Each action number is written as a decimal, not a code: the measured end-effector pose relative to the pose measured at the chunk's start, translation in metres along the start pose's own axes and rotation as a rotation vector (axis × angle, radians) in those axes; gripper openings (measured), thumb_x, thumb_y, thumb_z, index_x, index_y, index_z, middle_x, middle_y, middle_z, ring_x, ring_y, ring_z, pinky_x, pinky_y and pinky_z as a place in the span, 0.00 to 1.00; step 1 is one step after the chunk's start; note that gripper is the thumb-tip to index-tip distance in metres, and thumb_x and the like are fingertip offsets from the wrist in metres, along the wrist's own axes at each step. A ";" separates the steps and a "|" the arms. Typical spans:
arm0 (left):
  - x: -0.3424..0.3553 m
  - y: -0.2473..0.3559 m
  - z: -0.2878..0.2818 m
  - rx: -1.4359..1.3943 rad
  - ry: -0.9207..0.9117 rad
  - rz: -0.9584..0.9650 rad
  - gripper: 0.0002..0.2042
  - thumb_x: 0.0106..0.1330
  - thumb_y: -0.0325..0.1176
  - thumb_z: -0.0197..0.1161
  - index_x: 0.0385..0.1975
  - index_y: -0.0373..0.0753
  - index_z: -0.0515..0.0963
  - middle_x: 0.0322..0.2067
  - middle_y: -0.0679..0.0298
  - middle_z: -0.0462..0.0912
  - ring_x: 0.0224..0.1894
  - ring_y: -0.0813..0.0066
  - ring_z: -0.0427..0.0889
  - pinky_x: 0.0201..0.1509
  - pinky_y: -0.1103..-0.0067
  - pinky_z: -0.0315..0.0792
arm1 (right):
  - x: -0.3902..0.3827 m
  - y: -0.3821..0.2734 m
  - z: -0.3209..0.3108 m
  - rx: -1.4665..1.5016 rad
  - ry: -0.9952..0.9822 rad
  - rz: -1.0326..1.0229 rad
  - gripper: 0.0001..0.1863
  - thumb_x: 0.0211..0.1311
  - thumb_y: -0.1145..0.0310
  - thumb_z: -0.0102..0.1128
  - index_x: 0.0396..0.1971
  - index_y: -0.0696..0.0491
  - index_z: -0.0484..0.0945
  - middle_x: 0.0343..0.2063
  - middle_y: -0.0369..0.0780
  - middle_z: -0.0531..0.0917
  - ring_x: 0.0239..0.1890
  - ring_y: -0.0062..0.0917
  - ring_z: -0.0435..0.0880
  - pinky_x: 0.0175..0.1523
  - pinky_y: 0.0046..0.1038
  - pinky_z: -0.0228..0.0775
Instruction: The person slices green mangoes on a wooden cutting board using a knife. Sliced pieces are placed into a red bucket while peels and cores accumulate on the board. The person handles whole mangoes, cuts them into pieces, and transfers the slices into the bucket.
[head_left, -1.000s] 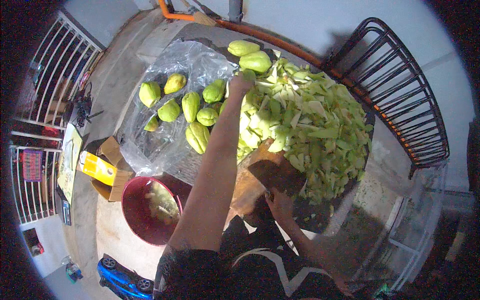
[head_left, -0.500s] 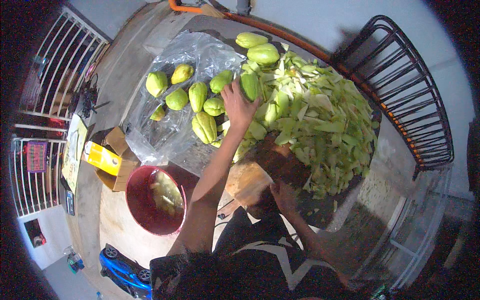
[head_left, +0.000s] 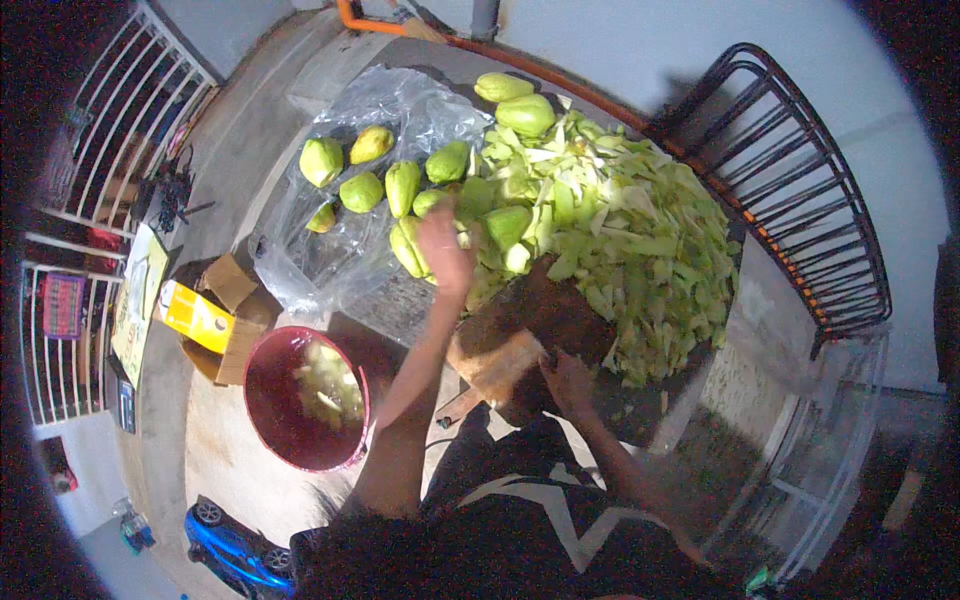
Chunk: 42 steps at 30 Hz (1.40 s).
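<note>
My left hand [head_left: 447, 252] is blurred by motion, over the near chayotes on the plastic sheet; its fingers do not show clearly. Just right of it lies a green chayote [head_left: 508, 226], at the left edge of a heap of pale green peelings [head_left: 640, 255]. More chayotes, among them an upright one [head_left: 402, 188] and a yellowish one [head_left: 371, 144], lie spread on the clear plastic sheet [head_left: 345, 115]. Beside the wooden block [head_left: 497, 366] my right hand [head_left: 568, 385] is closed low, in shadow; what it holds, if anything, cannot be made out.
A red bucket [head_left: 268, 400] with pale pieces in water stands at the left. Behind it sits an open cardboard box [head_left: 252, 325] with a yellow packet. A blue toy car [head_left: 238, 552] is at the lower left. A black metal rack [head_left: 800, 185] leans on the right wall.
My left hand has moved left and nearer, away from the green chayote it was touching. That chayote now lies nearer, at the heap's edge. The right hand stays by the block.
</note>
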<state>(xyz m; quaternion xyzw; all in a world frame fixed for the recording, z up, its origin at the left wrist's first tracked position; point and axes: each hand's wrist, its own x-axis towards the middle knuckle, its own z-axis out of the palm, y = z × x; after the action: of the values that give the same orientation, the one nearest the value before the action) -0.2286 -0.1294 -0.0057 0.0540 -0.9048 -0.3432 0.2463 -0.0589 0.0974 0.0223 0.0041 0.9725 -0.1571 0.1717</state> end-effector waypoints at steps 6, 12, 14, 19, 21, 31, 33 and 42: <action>0.010 -0.067 -0.027 0.297 -0.232 -0.429 0.42 0.39 0.46 0.73 0.54 0.36 0.59 0.48 0.47 0.66 0.53 0.49 0.65 0.52 0.61 0.66 | 0.002 0.007 0.019 0.052 0.105 -0.062 0.21 0.58 0.54 0.53 0.41 0.56 0.75 0.30 0.49 0.80 0.36 0.44 0.79 0.44 0.40 0.69; 0.003 -0.108 -0.016 0.173 -0.085 -0.417 0.46 0.30 0.48 0.77 0.51 0.34 0.63 0.50 0.41 0.64 0.49 0.46 0.70 0.52 0.62 0.68 | -0.005 0.006 0.015 0.143 0.123 -0.102 0.18 0.57 0.58 0.54 0.40 0.57 0.74 0.30 0.49 0.80 0.36 0.44 0.78 0.42 0.41 0.69; -0.006 -0.112 -0.026 0.094 -0.095 -0.490 0.45 0.30 0.49 0.77 0.50 0.33 0.65 0.49 0.39 0.64 0.47 0.45 0.71 0.52 0.61 0.68 | -0.006 0.008 0.013 0.126 0.165 -0.132 0.17 0.55 0.59 0.56 0.38 0.58 0.74 0.29 0.49 0.80 0.34 0.44 0.78 0.40 0.41 0.69; -0.072 -0.074 -0.055 -0.327 0.100 -0.653 0.45 0.35 0.48 0.76 0.50 0.28 0.61 0.42 0.44 0.70 0.45 0.53 0.73 0.48 0.69 0.69 | 0.017 0.030 0.008 0.401 0.072 -0.224 0.14 0.51 0.62 0.61 0.29 0.59 0.75 0.20 0.44 0.79 0.23 0.39 0.78 0.29 0.38 0.67; -0.094 -0.006 -0.067 -0.629 0.148 -0.657 0.44 0.38 0.47 0.76 0.50 0.27 0.59 0.40 0.48 0.72 0.42 0.58 0.74 0.46 0.72 0.70 | 0.047 0.081 0.051 0.480 0.103 -0.149 0.12 0.52 0.64 0.61 0.24 0.58 0.73 0.16 0.40 0.77 0.18 0.33 0.77 0.25 0.35 0.65; -0.233 0.099 -0.021 0.162 -0.030 -0.442 0.35 0.46 0.44 0.70 0.51 0.31 0.63 0.46 0.48 0.68 0.49 0.48 0.67 0.54 0.64 0.62 | 0.017 0.091 -0.011 0.806 -0.166 -0.065 0.14 0.56 0.64 0.59 0.19 0.55 0.67 0.08 0.32 0.67 0.06 0.18 0.64 0.11 0.24 0.55; -0.232 0.116 -0.027 0.063 0.003 -0.361 0.34 0.46 0.42 0.70 0.51 0.33 0.64 0.45 0.49 0.68 0.48 0.48 0.67 0.53 0.63 0.62 | 0.024 0.113 0.005 0.765 -0.122 -0.134 0.14 0.56 0.63 0.59 0.20 0.55 0.68 0.08 0.33 0.67 0.06 0.18 0.65 0.11 0.24 0.56; -0.231 0.134 -0.027 0.425 -0.379 -0.395 0.50 0.34 0.44 0.75 0.59 0.39 0.54 0.50 0.55 0.64 0.51 0.54 0.67 0.55 0.61 0.63 | 0.016 0.116 -0.020 0.489 0.109 -0.471 0.19 0.53 0.57 0.61 0.21 0.58 0.67 0.13 0.44 0.71 0.14 0.35 0.73 0.20 0.34 0.62</action>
<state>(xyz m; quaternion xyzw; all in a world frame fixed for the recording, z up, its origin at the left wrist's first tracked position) -0.0043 0.0175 0.0043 0.2135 -0.9578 -0.1921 -0.0143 -0.0734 0.2130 -0.0001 -0.1713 0.8880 -0.4206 0.0724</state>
